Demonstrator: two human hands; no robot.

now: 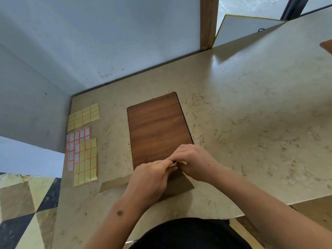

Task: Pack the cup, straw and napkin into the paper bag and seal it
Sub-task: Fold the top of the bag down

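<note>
Currently both hands meet at the lower centre of the frame over the paper bag point(177, 187), which lies on the counter point(251, 123) with its near end over the lower edge of the wooden board point(158, 128). The left hand point(150, 178) has its fingers curled, pinching the top edge of the bag. The right hand point(193, 162) pinches the same edge from the other side, fingers bent together on it. The step in hand appears to be folding or closing the mouth of the bag.

To do it well, keep both pinches level, crease the fold straight across, and press it flat against the board before fixing it. A sticker from the sheets at the left of the frame would likely serve as the seal.

The cup, straw and napkin are not visible; whether they are inside the bag cannot be told.

Count:
- paper bag: one
- wooden board: one in full, plus a corner of another at the upper right edge
- yellow sticker sheets point(83, 116): two
- red-bordered sticker sheet point(77, 139): one
- hands: two
</note>
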